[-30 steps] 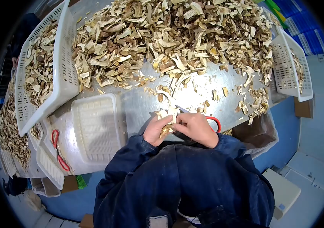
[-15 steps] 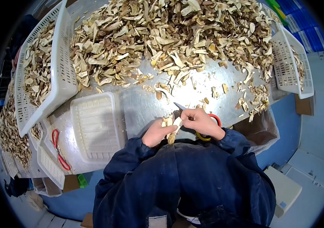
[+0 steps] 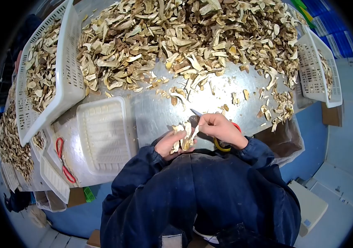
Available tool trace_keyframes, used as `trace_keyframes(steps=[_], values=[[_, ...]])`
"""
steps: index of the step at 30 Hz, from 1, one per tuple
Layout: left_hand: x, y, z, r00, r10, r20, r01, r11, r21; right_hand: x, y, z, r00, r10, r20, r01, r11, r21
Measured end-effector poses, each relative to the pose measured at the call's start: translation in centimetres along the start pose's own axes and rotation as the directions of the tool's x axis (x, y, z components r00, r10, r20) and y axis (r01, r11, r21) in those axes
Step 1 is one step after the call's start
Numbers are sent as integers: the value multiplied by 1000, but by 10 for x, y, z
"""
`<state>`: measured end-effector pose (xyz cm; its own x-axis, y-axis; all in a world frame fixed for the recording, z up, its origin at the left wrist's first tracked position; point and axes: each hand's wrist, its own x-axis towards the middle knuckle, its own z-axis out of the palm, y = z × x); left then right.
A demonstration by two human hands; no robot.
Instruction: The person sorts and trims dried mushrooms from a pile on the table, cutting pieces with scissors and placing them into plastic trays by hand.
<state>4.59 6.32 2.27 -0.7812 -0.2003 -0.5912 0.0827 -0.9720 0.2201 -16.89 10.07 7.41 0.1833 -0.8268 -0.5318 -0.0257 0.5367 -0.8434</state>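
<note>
Several pale dried mushroom slices (image 3: 186, 138) lie in my left hand (image 3: 167, 142), its thumb resting over them, close to the table's front edge. My right hand (image 3: 222, 129) pinches the end of a slice (image 3: 196, 131) at the right side of this bunch. Scissors with a red and yellow handle (image 3: 221, 145) show under my right hand, their blade (image 3: 195, 112) pointing up and left; whether that hand also grips them is hidden. Beyond both hands, a large heap of dried mushroom slices (image 3: 184, 37) covers the back of the metal table (image 3: 151, 111).
To the left stand a white basket (image 3: 69, 70) of slices and a shallow white tray (image 3: 102, 136), with red-handled scissors (image 3: 62, 159) beside it. Another basket (image 3: 312, 68) stands at the right. A lined bin (image 3: 284, 142) sits below the table's right edge.
The slices in my left hand have spread out, with more of them showing. My right hand has moved slightly right, drawing one slice away from the others.
</note>
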Motion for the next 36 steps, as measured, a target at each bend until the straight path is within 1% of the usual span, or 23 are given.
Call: trace_keyframes(steps=[3,6,7,9,12,13,15,16,17,18,19,20,22,23,24,25,27,28,31,32,33,35,36], values=[[3,-3,-4,994,59,95,-74,984,160,1,12,10,994,-96,-54,93,994,-62],[1,-2,4,997,71,3,-68,944,322,3,24,16,985,-159,-66,152,984,-92],[1,-2,5,997,77,-18,-66,932,357,2,23,15,994,-105,-41,103,994,-48],[2,-2,2,998,66,-5,-60,920,387,-1,15,13,1000,0,19,-1,999,36],[0,0,3,996,86,-14,-74,918,390,0,6,3,992,67,109,-91,968,234],[-1,1,5,995,100,-22,-83,920,384,5,6,-1,996,39,77,-59,962,268],[-8,4,4,986,164,-22,-154,958,242,11,-5,-11,999,15,-49,-5,982,187],[-13,7,2,981,195,-25,-188,967,169,20,-6,-17,983,35,-178,-12,992,128],[-23,13,-6,960,276,-40,-266,950,162,25,-10,-27,952,-18,-306,12,1000,-20],[-37,20,-15,933,355,-56,-343,926,157,36,-3,-40,876,-188,-443,41,947,-320],[-55,29,-14,839,525,-144,-481,839,255,40,-3,-46,752,-433,-497,1,754,-657],[-77,40,-10,704,678,-212,-587,724,363,44,0,-51,642,-634,-431,-92,495,-864],[-117,62,-25,564,755,-334,-447,619,646,52,-4,-45,641,-629,-440,-85,511,-855],[-126,64,-39,423,809,-409,-418,575,704,56,-7,-40,641,-626,-444,-82,519,-851],[-141,70,-74,426,813,-397,-308,543,781,58,-15,-32,728,-528,-438,-64,583,-810],[-142,70,-72,349,881,-319,-155,390,908,63,-19,-25,794,-450,-409,-49,623,-781],[-142,75,-63,254,963,-93,198,42,979,77,-12,-16,792,-506,-341,37,597,-801],[-141,76,-58,277,961,-6,292,-78,953,80,-13,-10,799,-484,-358,12,608,-794],[-114,72,-26,250,956,154,53,-172,984,86,-3,-13,821,-513,-250,192,661,-726],[-100,67,-24,363,931,39,-193,34,981,84,-1,-14,834,-486,-261,251,756,-605],[-85,61,-20,491,870,-38,-397,262,879,77,-7,-11,865,-415,-283,224,823,-522],[-57,51,12,649,759,58,-491,360,793,63,-21,-4,918,-262,-298,153,926,-346],[-41,48,20,710,702,59,-462,401,791,61,-19,-2,887,-317,-336,177,905,-387]])
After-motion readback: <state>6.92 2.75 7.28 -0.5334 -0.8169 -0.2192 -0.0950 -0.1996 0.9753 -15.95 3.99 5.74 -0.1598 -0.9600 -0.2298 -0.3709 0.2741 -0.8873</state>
